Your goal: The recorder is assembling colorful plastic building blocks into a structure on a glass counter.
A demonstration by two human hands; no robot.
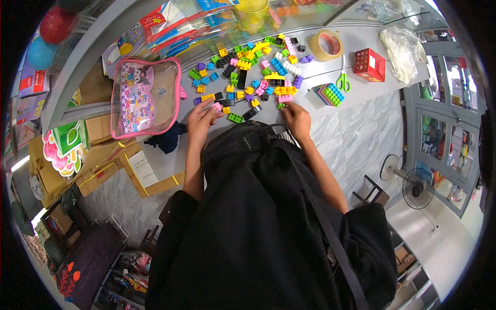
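Note:
Many small toy bricks [248,72] in yellow, green, blue, pink, purple and black lie scattered on a grey counter [356,88]. My left hand [201,120] rests at the near edge of the pile, its fingertips on a pink brick [216,106] beside a yellow one. My right hand [296,118] is at the pile's right near edge, its fingers pinching a small green brick [281,106] just below a yellow and pink built piece [284,92]. My dark clothing hides the counter's near edge.
A stack of coloured baseplates [329,94], green-handled scissors [342,80], a tape roll [326,45], a red box [370,64] and a plastic bag [400,49] lie to the right. A pink-trimmed clear pouch [145,97] sits left. A standing fan [413,186] stands on the floor.

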